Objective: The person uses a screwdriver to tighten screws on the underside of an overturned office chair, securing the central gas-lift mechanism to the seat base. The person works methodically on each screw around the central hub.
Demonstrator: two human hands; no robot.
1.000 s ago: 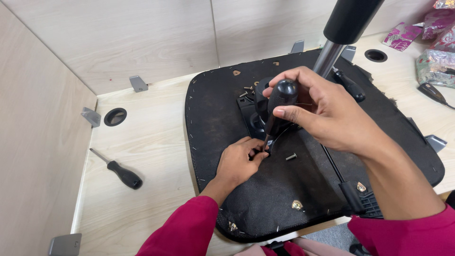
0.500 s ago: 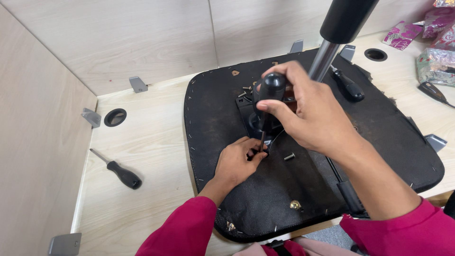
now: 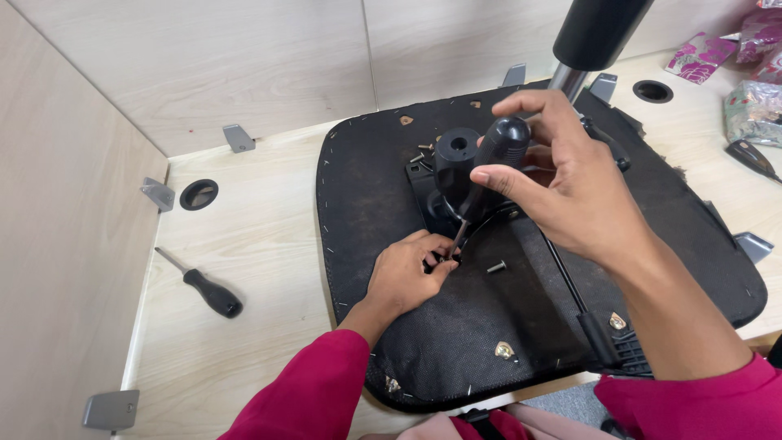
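Note:
A black chair seat (image 3: 383, 187) lies upside down on a light wooden desk (image 3: 261, 244), its metal mechanism plate (image 3: 440, 175) bolted in the middle. My right hand (image 3: 562, 179) grips the black handle of a screwdriver (image 3: 489, 175), whose tip points down at the plate's near edge. My left hand (image 3: 407, 273) rests on the seat with its fingers pinched at the screwdriver's tip, seemingly steadying a screw. A loose black screw (image 3: 496, 266) lies just to the right. A black gas cylinder (image 3: 595, 37) rises from the mechanism at the top.
A second black-handled screwdriver (image 3: 208, 287) lies on the desk at the left. A round cable hole (image 3: 199, 194) and grey metal brackets (image 3: 238, 137) sit by the partition walls. Wrapped packets (image 3: 753, 106) lie at the far right. Brass fittings (image 3: 505, 350) dot the seat's near edge.
My right hand has shifted on the screwdriver handle, turning it, with the handle moving slightly. My left hand has stayed pinched at the tip.

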